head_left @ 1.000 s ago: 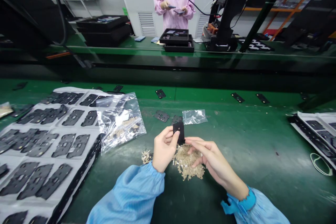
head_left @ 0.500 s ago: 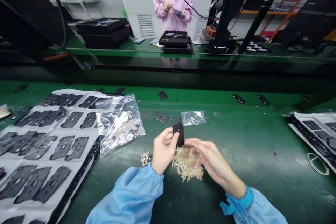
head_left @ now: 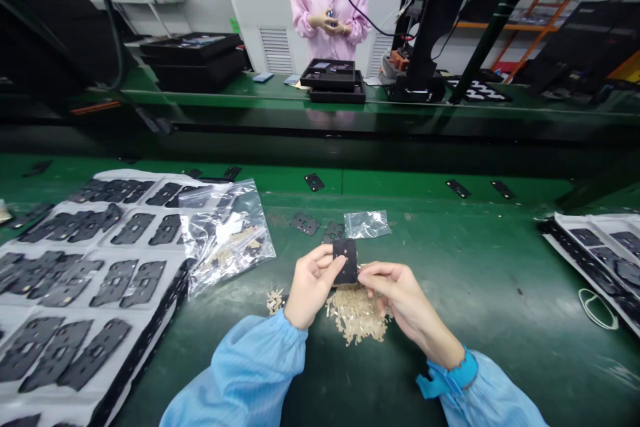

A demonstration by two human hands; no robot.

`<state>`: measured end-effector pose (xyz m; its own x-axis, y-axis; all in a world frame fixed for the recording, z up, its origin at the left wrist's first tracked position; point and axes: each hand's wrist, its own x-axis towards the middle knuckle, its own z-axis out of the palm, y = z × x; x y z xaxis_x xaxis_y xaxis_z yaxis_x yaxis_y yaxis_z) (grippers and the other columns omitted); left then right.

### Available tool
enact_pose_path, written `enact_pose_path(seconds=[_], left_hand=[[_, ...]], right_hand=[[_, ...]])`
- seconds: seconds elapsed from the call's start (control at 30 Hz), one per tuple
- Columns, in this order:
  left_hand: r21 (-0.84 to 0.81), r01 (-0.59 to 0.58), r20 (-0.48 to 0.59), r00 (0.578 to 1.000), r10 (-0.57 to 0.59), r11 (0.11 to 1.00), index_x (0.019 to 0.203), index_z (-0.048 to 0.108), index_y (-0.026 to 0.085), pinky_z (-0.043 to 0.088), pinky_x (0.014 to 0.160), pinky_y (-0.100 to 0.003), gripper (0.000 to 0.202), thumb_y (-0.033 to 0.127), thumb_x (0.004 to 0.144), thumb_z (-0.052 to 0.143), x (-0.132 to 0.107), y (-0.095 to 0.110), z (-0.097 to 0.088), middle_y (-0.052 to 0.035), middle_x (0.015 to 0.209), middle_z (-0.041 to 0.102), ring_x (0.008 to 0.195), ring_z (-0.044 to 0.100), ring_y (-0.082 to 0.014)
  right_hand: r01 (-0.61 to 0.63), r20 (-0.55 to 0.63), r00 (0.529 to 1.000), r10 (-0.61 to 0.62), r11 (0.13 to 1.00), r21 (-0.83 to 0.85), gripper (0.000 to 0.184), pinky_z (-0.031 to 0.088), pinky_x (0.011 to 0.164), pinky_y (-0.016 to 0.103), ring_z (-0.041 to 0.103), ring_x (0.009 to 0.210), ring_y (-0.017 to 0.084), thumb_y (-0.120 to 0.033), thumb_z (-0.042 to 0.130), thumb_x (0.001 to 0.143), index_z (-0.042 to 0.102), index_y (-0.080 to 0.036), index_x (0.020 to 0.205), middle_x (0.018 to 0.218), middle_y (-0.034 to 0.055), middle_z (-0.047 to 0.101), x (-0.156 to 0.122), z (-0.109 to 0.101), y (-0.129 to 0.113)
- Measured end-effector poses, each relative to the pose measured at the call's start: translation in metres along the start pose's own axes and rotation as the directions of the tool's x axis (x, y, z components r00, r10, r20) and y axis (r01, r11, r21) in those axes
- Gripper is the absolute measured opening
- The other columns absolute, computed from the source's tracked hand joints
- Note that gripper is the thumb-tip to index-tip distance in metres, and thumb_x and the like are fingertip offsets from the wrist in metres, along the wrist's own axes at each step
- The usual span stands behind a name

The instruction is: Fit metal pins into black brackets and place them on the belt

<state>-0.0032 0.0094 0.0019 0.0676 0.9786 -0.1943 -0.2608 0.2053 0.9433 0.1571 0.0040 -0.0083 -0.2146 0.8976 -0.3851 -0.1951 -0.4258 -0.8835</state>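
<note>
My left hand grips a flat black plastic plate between thumb and fingers, tilted up so its broad face shows. At the plate's right edge, my right hand has its thumb and forefinger pinched together; what sits between them is too small to make out. Beneath both hands lies a pile of small beige clip-like pieces. A smaller cluster of such pieces is beside my left wrist. Two more black plates, one flat and one partly hidden, lie just beyond the held one.
On the left, a white-lined tray carries rows of black plates. A clear zip bag of beige pieces overlaps its edge; a small clear bag lies ahead. Another tray and a pale band are right. A person in pink stands opposite.
The held plate has turned to show more of its face. My right fingers, earlier stretched out, have closed into a pinch at its edge. The person opposite has brought both hands together.
</note>
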Motion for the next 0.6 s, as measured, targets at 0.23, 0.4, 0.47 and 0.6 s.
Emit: enact_pose_path(seconds=[0.23,0.4,0.47,0.6], left_hand=[[-0.039,0.070,0.047,0.997,-0.068,0.997,0.093,0.061,0.011,0.054,0.060,-0.024,0.027,0.030,0.074,0.068,0.0005,0.0034,-0.0010,-0.0093,0.080,0.073,0.067,0.069,-0.0183],[-0.069,0.083,0.050,0.996,-0.080,0.994,0.094,0.061,0.011,0.055,0.065,-0.027,0.029,0.029,0.073,0.069,0.0008,0.0029,-0.0014,-0.0092,0.081,0.073,0.068,0.069,-0.0183],[-0.076,0.088,0.047,0.995,-0.085,0.993,0.094,0.061,0.011,0.055,0.066,-0.027,0.030,0.030,0.072,0.070,0.0008,0.0029,-0.0016,-0.0096,0.081,0.073,0.069,0.069,-0.0188],[-0.086,0.104,0.069,0.993,-0.098,0.991,0.095,0.061,0.011,0.055,0.067,-0.028,0.031,0.030,0.073,0.069,0.0010,0.0034,-0.0027,-0.0100,0.084,0.073,0.071,0.069,-0.0187]], right_hand=[[-0.002,0.000,1.000,0.002,1.000,-0.027,0.022,0.033,0.028,0.012,0.040,0.036,0.003,-0.031,0.076,0.065,0.069,-0.011,0.071,0.050,-0.0031,0.051,-0.0008,0.0013,-0.0030],[0.030,-0.007,1.000,-0.030,0.999,-0.022,0.021,0.031,0.027,0.011,0.039,0.035,0.003,-0.030,0.077,0.065,0.068,-0.011,0.068,0.050,-0.0035,0.051,-0.0029,0.0033,-0.0031],[0.036,-0.015,0.999,-0.036,0.999,-0.011,0.021,0.031,0.028,0.011,0.039,0.036,0.003,-0.029,0.077,0.065,0.068,-0.011,0.069,0.051,-0.0034,0.051,-0.0025,0.0035,-0.0013],[-0.006,0.014,1.000,0.006,1.000,0.029,0.020,0.032,0.029,0.011,0.039,0.035,0.002,-0.029,0.077,0.066,0.069,-0.011,0.070,0.050,-0.0041,0.050,-0.0003,0.0011,0.0000]])
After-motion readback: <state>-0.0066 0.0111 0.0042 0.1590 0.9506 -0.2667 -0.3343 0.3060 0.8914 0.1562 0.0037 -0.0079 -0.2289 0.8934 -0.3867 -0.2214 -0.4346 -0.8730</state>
